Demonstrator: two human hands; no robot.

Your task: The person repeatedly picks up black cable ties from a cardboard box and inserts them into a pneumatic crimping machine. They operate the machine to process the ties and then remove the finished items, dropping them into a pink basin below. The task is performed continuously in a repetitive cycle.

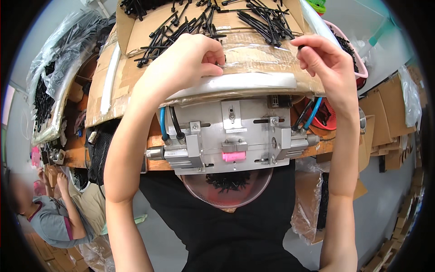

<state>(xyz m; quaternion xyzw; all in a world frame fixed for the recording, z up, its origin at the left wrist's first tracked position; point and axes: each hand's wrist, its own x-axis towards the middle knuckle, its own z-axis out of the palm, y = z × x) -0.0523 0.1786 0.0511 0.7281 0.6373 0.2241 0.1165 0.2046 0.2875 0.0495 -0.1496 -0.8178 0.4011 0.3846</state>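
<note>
My left hand (188, 61) is over the cardboard tray (253, 59), its fingers curled in beside a pile of thin black rods with wider ends (195, 29). A dark bit shows at its fingertips, too small to make out. At the tray's right side, my right hand (328, 63) has thumb and forefinger closed on a small black piece (300, 47), mostly hidden by the fingers. A second bunch of black rods (267, 25) lies between the hands. Below the tray sits a metal fixture (213, 131) with a pink block (234, 156) at its middle.
Under the fixture, a clear bowl (195, 192) holds black pieces. Blue and black hoses (163, 122) run into the fixture's sides. A red basket (326, 115) stands at right. On the left, a co-worker (59, 217) sits near another bag-covered box (59, 86).
</note>
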